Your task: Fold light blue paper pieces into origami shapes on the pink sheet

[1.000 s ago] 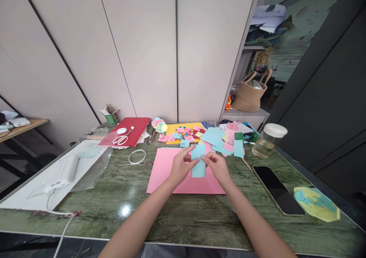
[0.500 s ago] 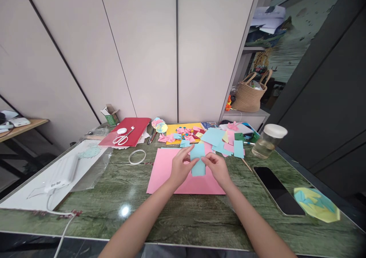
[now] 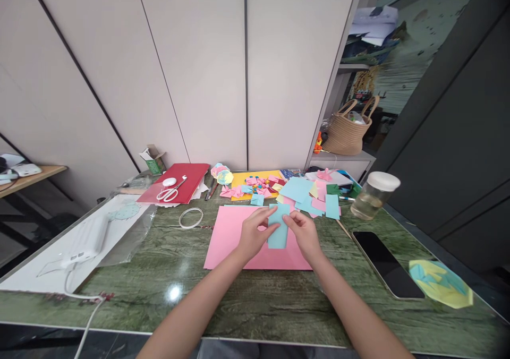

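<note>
A narrow light-blue paper strip is held upright above a large pink sheet at the middle of the table. My left hand grips its left side, thumb on the front face and fingers partly behind. On the right edge, my right hand pinches it between thumb and forefinger. Just beyond lie small folded pink and blue papers on a yellow sheet. Loose blue sheets are spread to their right.
To the right stand a lidded jar and a phone, with a folded yellow-blue paper disc beside it. Leftward are a red folder with scissors, a cable coil and a white power bank.
The blue strip sits slightly lower and more of its front shows. My right thumb and forefinger have shifted up a little along its edge.
</note>
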`<state>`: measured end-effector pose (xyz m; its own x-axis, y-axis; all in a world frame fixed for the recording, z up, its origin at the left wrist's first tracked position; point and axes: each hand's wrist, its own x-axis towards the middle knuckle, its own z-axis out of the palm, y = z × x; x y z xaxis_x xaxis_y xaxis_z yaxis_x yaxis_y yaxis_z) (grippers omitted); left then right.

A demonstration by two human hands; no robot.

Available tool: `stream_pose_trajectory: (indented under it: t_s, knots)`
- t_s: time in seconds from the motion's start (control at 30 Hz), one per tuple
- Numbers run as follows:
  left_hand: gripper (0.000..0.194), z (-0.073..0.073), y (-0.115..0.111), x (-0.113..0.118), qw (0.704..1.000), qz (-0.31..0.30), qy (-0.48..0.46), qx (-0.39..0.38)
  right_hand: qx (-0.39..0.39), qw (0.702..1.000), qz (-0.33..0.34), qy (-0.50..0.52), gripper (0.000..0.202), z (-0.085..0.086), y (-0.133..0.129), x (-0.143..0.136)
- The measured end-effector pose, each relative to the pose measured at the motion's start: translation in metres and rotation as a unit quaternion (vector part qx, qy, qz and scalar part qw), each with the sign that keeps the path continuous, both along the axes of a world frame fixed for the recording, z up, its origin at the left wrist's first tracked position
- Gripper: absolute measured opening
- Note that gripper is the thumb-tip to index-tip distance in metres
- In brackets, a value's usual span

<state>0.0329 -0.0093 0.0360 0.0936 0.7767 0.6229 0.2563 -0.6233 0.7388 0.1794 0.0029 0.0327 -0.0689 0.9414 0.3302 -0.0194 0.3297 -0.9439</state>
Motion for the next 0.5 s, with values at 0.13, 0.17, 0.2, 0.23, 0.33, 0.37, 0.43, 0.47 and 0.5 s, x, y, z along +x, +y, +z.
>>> stream_pose_trajectory:
  t_s: [0.13,0.17,0.2,0.23,0.33,0.37,0.43,0.47,0.5]
  knots:
    - [0.033,0.0001,-0.0003,-0.0004,1.000,0.008,-0.003,-0.004,-0.008,1.000,-0.004,0.003,0.026,0.0024,-0.0020,-0.0012]
    - [0.034,0.0001,-0.0004,-0.0004,1.000,0.008,-0.003,-0.011,-0.010,1.000,-0.007,0.001,0.026,0.0032,-0.0025,-0.0015]
    - [0.035,0.0002,-0.0005,-0.0003,1.000,0.008,-0.003,-0.018,-0.012,1.000,-0.010,-0.001,0.027,0.0039,-0.0030,-0.0018]
    - [0.036,0.0005,-0.0006,-0.0003,1.000,0.006,-0.004,-0.024,-0.013,1.000,-0.011,-0.002,0.028,0.0045,-0.0033,-0.0021]
    - [0.038,0.0020,-0.0014,0.0000,0.999,-0.004,-0.010,-0.037,-0.013,1.000,-0.007,-0.001,0.028,0.0053,-0.0035,-0.0023]
    - [0.039,0.0026,-0.0017,0.0000,0.999,-0.007,-0.011,-0.041,-0.012,1.000,-0.005,0.002,0.028,0.0053,-0.0035,-0.0024]
    - [0.039,0.0036,-0.0021,0.0001,0.999,-0.008,-0.011,-0.045,-0.010,1.000,0.002,0.010,0.027,0.0053,-0.0035,-0.0025]
    - [0.039,0.0039,-0.0022,0.0001,0.999,-0.008,-0.011,-0.046,-0.011,1.000,0.005,0.015,0.026,0.0053,-0.0036,-0.0026]
    - [0.040,0.0039,-0.0021,0.0001,0.999,-0.008,-0.010,-0.047,-0.012,1.000,0.009,0.020,0.025,0.0055,-0.0037,-0.0027]
